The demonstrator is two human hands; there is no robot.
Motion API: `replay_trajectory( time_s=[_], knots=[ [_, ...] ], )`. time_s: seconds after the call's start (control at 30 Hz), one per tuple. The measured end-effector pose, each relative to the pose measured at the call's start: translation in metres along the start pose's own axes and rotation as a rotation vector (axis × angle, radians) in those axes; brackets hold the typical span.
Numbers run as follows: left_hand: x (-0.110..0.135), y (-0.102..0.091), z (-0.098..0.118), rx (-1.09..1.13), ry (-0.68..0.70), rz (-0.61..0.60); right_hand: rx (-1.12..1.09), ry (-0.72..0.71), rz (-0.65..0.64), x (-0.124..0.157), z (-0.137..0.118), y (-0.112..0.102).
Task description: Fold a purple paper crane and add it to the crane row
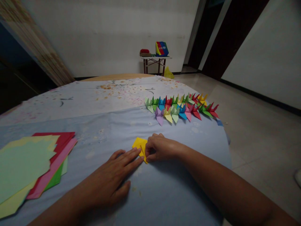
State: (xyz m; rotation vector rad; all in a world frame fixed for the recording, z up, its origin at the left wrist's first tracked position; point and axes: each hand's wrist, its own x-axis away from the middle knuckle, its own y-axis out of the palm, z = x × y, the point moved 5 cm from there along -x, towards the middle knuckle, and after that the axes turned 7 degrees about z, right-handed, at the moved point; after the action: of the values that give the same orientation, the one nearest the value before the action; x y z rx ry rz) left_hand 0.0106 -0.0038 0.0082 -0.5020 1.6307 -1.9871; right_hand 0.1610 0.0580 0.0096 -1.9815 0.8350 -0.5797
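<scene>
A small yellow piece of folded origami paper [138, 142] lies on the light blue cloth in the middle of the view. My left hand [117, 174] rests flat with its fingers stretched out, the fingertips pressing on the paper's left and lower side. Curled at the right edge of the same paper is my right hand [161, 147], thumb and fingers pinched on that edge. A crease line runs down the paper between the two hands. My right fingers hide part of its right side.
Folded paper cranes [175, 113] stand in rows at the table's right. A stack of coloured paper sheets [25, 166] lies on the left. The cloth-covered table [94, 124] curves away on the right. Beyond it stands a small side table [154, 58] holding a colourful box [162, 49].
</scene>
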Motion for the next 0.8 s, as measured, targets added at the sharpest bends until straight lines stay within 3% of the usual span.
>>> replay_trajectory(
  time_s=[0.2,0.43,0.8],
  knots=[
    [-0.0010,0.0054,0.0000,-0.033,-0.025,-0.019,-0.013,0.006,-0.030,0.0001,0.0008,-0.0006],
    [-0.0004,0.0083,0.0024,-0.066,-0.039,-0.027,-0.095,-0.037,0.071,-0.0015,0.0079,0.0000],
    [-0.0006,0.0073,0.0031,-0.064,-0.008,-0.037,-0.042,-0.047,0.104,-0.0051,0.0082,0.0023]
  ],
)
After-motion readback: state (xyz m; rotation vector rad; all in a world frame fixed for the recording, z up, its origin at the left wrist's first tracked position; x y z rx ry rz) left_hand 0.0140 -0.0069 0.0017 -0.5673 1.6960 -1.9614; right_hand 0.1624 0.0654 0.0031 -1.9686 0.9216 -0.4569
